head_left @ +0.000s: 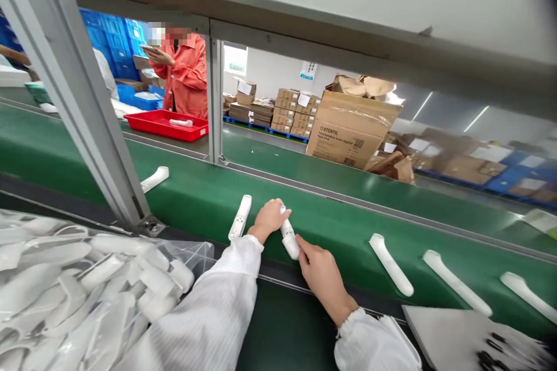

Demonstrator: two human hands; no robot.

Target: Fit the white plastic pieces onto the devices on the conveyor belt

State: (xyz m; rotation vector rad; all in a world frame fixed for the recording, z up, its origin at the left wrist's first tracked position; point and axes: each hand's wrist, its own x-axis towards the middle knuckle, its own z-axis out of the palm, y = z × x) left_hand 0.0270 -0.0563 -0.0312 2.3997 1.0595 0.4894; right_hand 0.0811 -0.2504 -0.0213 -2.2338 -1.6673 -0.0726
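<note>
My left hand [268, 218] is curled over the far end of a white plastic handle piece [289, 238] lying on the green conveyor belt [339, 226]. My right hand [322, 276] pinches the near end of the same piece. Both arms wear white sleeves. A second white piece with buttons [240, 218] lies just left of my left hand. Three more white pieces [391, 265] lie on the belt to the right.
A clear bag of several white parts [78, 290] sits at the lower left. A metal frame post [87, 104] crosses the left. Across the belt stand a person in orange [187, 75], a red tray [167, 125] and cardboard boxes [352, 127].
</note>
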